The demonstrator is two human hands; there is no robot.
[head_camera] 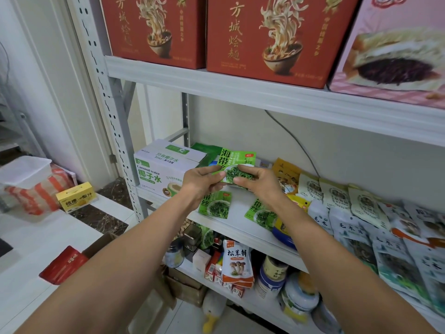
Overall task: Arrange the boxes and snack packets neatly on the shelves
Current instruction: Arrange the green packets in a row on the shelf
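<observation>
The fingers [213,170] of my left hand [201,184] and my right hand [258,184] are curled onto one green seaweed packet [237,162]. They pinch it from both sides and hold it upright above the middle shelf [240,229]. From it, a second packet [215,204] lies flat on that shelf at seven o'clock and a third packet [261,214] at five. The coconut water box [159,169] stands at nine, and the red noodle boxes [265,37] at twelve.

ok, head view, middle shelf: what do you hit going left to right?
coconut water box → green seaweed packet → orange-yellow packet → cream packets
</observation>
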